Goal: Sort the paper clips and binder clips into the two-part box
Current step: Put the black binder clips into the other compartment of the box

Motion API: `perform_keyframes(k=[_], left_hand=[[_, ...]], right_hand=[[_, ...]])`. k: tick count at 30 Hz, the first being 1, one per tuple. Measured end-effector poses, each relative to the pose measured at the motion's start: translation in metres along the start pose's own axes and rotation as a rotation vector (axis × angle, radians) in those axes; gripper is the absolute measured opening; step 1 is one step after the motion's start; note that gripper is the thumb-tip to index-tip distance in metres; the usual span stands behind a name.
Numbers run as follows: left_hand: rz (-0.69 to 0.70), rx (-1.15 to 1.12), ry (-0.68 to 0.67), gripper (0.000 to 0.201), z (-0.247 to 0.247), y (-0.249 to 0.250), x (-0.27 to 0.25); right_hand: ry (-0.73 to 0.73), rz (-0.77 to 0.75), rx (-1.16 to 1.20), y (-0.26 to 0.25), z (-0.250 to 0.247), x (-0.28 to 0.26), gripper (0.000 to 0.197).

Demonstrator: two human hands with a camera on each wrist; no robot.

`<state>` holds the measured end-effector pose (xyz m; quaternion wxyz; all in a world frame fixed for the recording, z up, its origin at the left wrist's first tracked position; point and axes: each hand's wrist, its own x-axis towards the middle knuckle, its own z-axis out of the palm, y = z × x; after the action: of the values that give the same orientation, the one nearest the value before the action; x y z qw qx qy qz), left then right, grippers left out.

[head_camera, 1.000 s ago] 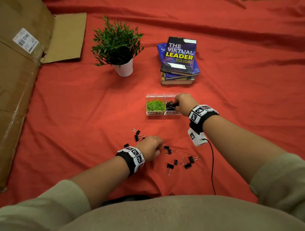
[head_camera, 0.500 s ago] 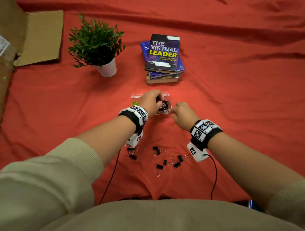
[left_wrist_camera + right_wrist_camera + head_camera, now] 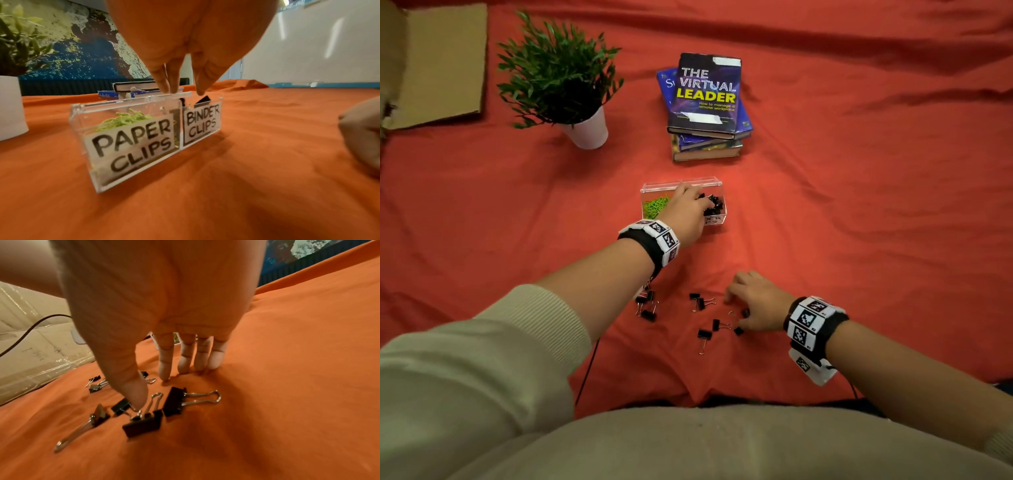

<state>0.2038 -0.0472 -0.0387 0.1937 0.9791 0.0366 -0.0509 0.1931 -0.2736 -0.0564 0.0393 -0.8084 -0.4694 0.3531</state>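
The left hand [image 3: 686, 215] hangs loose-fingered and holding nothing over the two-part box [image 3: 717, 186], while at five o'clock the right hand [image 3: 756, 301], fingers spread, touches loose binder clips [image 3: 704, 334] without gripping.

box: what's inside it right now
The box holds green paper clips in the part labelled PAPER CLIPS and black binder clips in the other. The left hand covers the middle, so neither pile shows fully.

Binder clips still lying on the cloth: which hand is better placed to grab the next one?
The right hand: its fingertips rest beside the loose binder clips. The left hand is over the box.
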Motion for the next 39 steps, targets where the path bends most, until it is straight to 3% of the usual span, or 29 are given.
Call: perform_keyframes(k=[3,7,11,14,18,21,26,34,39], left_hand=[[0.026,-0.047,0.060,0.027,0.005,0.003,-0.031],[0.055,-0.042,-0.192,0.020,0.027,0.010,-0.083],[0.045,-0.025,-0.334,0.032,0.049,0.012,-0.117],[0.030,-0.036,-0.335,0.033,0.056,0.010,-0.122],[-0.010,-0.041,-0.326,0.022,0.058,0.006,-0.122],[0.012,-0.033,-0.323,0.015,0.057,0.004,-0.122],[0.006,0.012,-0.320,0.025,0.054,0.003,-0.124],[-0.065,-0.206,-0.252,0.024,0.055,0.020,-0.123],[-0.092,-0.083,-0.323,0.027,0.068,0.034,-0.122]], right_hand=[[-0.047,-0.011,-0.012,0.001,0.002,-0.003,0.040],[-0.073,0.026,0.095,0.000,0.002,-0.001,0.027],[0.023,0.068,0.141,-0.001,0.003,0.002,0.022],[0.134,0.068,0.167,0.002,0.004,-0.003,0.021],[0.042,0.054,0.037,0.004,0.010,-0.012,0.030],[0.063,0.070,0.036,0.006,0.016,-0.015,0.031],[0.178,0.040,0.123,-0.001,0.011,-0.015,0.024],[0.070,0.066,-0.009,-0.014,0.022,-0.010,0.032],[0.102,0.064,0.133,-0.013,0.021,-0.008,0.027]])
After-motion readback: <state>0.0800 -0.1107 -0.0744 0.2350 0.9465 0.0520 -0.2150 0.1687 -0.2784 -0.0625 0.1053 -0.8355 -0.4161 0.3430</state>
